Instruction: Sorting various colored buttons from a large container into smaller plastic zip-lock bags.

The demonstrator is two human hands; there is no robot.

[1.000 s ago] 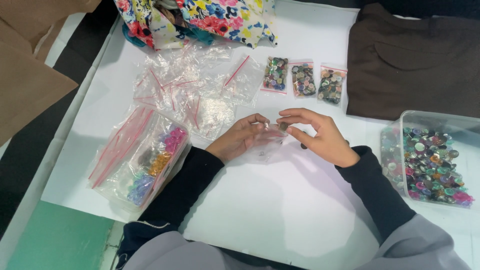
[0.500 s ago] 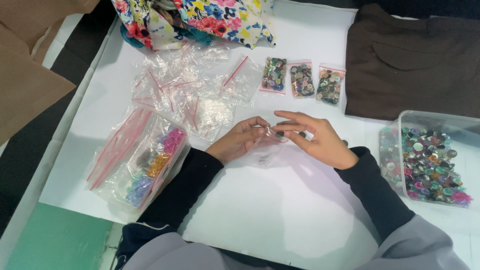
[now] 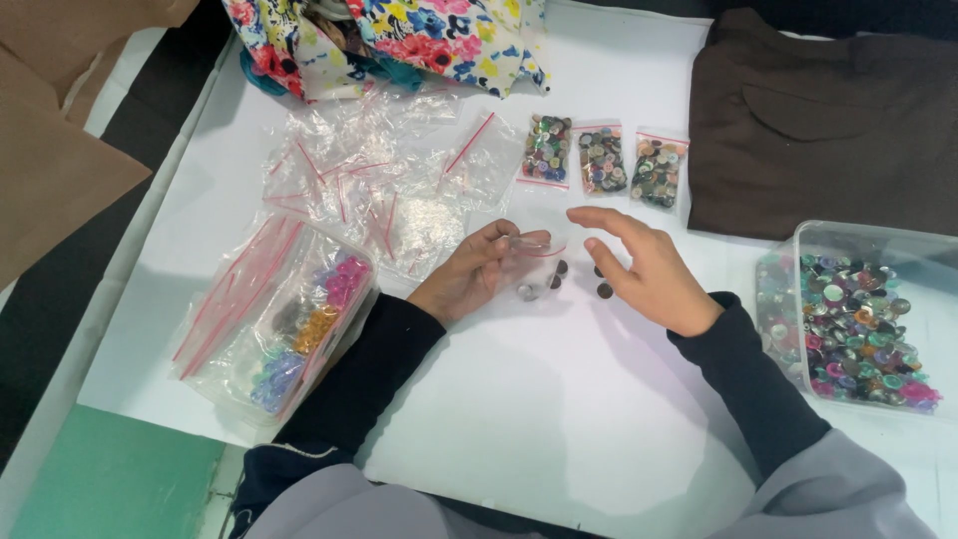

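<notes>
From the head camera, the left hand (image 3: 477,274) pinches a small clear zip bag (image 3: 532,262) by its red-striped top edge, thumb and fingers closed narrowly on the plastic; the bag is so transparent against the white table (image 3: 559,419) that its outline is hard to trace, and how many buttons lie inside it cannot be told. Just right of it the right hand (image 3: 644,269) hovers with its fingers spread loosely and nothing held between them. A few dark loose buttons (image 3: 603,289) lie on the table between the two hands, partly covered by the right fingers. Farther off sit three filled button bags (image 3: 602,158) in a row, their contents too small to sort by colour. To the far left lies a crumpled heap of empty clear bags (image 3: 374,190), whose number cannot be made out. On the near left is a larger bag of coloured beads (image 3: 289,329), its contents blurred behind glare. At the right edge stands a clear plastic tub (image 3: 848,240) of mixed buttons, cut off by the frame. A brown garment (image 3: 818,120) far right and a floral cloth (image 3: 419,40) at the far edge are both cropped.
</notes>
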